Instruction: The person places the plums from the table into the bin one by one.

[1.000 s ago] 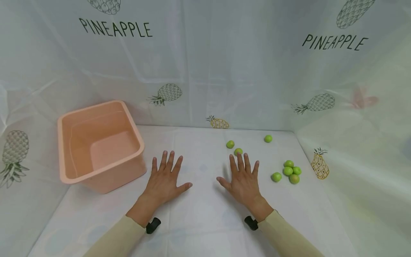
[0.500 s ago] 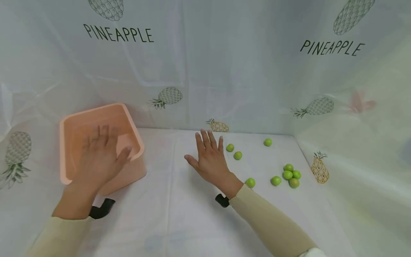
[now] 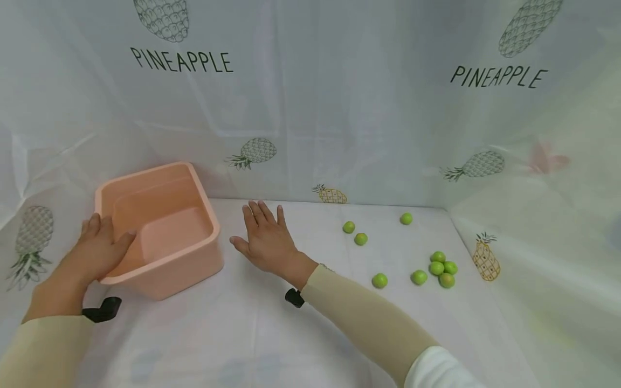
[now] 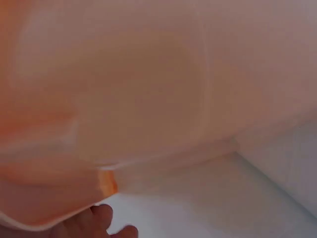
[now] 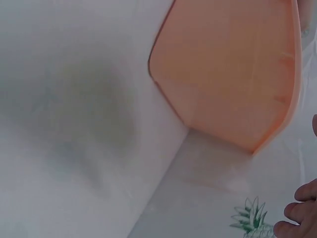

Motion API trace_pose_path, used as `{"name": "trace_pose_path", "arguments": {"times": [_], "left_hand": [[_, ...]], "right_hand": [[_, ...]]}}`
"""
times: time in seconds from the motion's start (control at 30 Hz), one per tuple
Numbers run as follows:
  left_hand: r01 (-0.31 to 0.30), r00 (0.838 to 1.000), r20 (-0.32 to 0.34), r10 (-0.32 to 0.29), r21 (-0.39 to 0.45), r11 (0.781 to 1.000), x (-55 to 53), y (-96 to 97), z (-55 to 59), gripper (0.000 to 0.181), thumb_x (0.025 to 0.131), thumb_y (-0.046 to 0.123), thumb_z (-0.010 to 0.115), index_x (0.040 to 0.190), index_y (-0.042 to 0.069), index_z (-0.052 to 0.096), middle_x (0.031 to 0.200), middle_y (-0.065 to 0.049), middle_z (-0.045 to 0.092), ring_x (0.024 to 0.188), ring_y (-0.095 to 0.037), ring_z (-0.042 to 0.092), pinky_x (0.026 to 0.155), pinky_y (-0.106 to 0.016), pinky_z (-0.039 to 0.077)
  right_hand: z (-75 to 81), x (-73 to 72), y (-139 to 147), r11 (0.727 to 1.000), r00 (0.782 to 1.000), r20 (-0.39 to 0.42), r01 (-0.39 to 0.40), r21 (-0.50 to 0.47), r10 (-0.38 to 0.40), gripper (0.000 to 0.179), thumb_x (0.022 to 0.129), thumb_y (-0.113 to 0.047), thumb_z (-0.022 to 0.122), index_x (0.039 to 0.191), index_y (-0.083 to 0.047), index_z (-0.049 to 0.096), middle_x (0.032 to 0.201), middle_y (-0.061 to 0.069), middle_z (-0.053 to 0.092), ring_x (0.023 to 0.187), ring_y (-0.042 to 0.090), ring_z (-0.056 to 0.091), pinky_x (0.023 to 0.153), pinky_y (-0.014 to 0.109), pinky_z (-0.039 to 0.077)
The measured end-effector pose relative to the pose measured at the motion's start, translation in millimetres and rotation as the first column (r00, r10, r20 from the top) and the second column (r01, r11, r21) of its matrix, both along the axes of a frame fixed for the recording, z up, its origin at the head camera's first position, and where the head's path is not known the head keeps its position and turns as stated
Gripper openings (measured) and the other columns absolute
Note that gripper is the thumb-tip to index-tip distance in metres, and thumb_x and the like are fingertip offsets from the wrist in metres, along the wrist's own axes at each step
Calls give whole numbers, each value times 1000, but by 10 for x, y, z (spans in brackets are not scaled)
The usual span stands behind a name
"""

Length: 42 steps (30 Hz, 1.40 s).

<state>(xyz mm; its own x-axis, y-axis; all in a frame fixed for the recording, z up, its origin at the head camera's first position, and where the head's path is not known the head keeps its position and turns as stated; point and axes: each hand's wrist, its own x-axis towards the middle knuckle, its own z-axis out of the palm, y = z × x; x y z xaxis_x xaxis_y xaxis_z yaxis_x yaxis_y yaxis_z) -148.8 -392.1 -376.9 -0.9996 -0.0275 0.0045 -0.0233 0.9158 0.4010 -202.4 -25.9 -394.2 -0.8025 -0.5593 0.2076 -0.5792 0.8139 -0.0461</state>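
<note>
A peach-coloured plastic basin (image 3: pixel 194 264) stands at the left, with nothing visible inside. My left hand (image 3: pixel 97 248) lies over its left rim, thumb spread toward the inside and the other fingers near the rim's outer side. Whether it bears on the rim is unclear. In the left wrist view, fingertips (image 4: pixel 101 215) show just past the basin's edge. My right hand (image 3: pixel 269 242) hovers to the right of the basin, apart from it, palm down with fingers extended and holding nothing. The right wrist view shows the basin's outer wall (image 5: pixel 223 64) and some of that hand's fingers (image 5: pixel 297 213).
Small round green fruits lie spread on the white-covered table (image 3: pixel 315 345) at the right. One fruit (image 3: pixel 380 280) is near my right forearm, and a cluster of several (image 3: pixel 437 268) sits farther right. A pineapple-print sheet (image 3: pixel 364 134) hangs behind and along the sides.
My left hand has moved left from the table, passing over the basin to its left rim. My right hand has moved left toward the basin's right side. The fruits and basin stay put.
</note>
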Motion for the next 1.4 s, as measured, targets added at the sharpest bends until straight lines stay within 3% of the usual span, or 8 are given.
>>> {"name": "trace_pose_path", "arguments": {"times": [0.13, 0.2, 0.47, 0.67, 0.83, 1.0, 1.27, 1.4], "left_hand": [[-10, 1000, 12, 9, 133, 991, -24, -82, -52, 79, 106, 35, 29, 142, -14, -22, 143, -38, -34, 130, -63, -16, 100, -76, 5], [-35, 999, 20, 32, 158, 987, -28, -92, -61, 79, 106, 35, 29, 142, -12, -24, 143, -35, -36, 129, -64, -14, 99, -77, 6], [-17, 998, 55, 11, 122, 992, -32, 5, -62, 87, 104, 43, 34, 142, -11, -23, 145, -34, -34, 130, -66, -7, 97, -78, 12], [68, 997, 29, -72, 106, 992, -48, 195, -96, 87, 104, 43, 35, 144, -9, -22, 147, -34, -31, 130, -65, -9, 96, -79, 11], [139, 989, 34, -143, 111, 984, -38, 434, -109, 87, 104, 44, 37, 146, -8, -19, 149, -30, -31, 132, -62, -11, 98, -78, 10], [189, 981, 24, -192, 97, 977, -21, 789, -96, 87, 104, 45, 39, 148, -10, -13, 152, -29, -27, 133, -64, -1, 97, -78, 18], [263, 964, 25, -266, 88, 961, -19, 1383, -73, 88, 103, 49, 39, 151, -8, -8, 156, -25, -20, 143, -42, -14, 105, -69, 18], [312, 949, 27, -315, 82, 947, -1, 1678, -71, 89, 102, 52, 39, 151, -7, -6, 158, -23, -18, 144, -40, -13, 106, -68, 20]], "right_hand": [[8, 27, -97, 999, 999, -27, -22, 38, 23, 78, 100, -63, 16, 157, -10, 15, 162, 6, 14, 148, 24, 6, 115, 57, 5], [1, 32, -111, 998, 998, -46, -27, 56, 29, 77, 100, -62, 16, 157, -10, 17, 162, 6, 16, 148, 24, 7, 115, 58, 6], [10, -18, -4, 1000, 999, -32, -19, -4, 19, 73, 102, -57, 19, 155, -8, 23, 159, 9, 24, 147, 25, 16, 115, 57, 12], [47, -140, 135, 998, 1000, 8, 29, -62, -29, 73, 103, -57, 20, 155, -6, 23, 160, 10, 22, 147, 26, 18, 115, 57, 11], [74, -237, 293, 988, 996, 50, 85, -126, -80, 72, 103, -56, 24, 155, -6, 24, 160, 9, 22, 147, 26, 17, 115, 57, 10], [88, -327, 499, 974, 989, 82, 138, -181, -124, 72, 103, -55, 29, 154, -5, 26, 159, 11, 24, 146, 26, 19, 115, 58, 12], [103, -424, 864, 946, 973, 161, 205, -250, -168, 70, 103, -52, 33, 152, -2, 30, 155, 13, 32, 144, 28, 24, 114, 59, 15], [122, -443, 1050, 927, 969, 193, 209, -311, -154, 65, 104, -46, 40, 149, 0, 35, 152, 16, 36, 143, 31, 27, 113, 58, 18]]}}
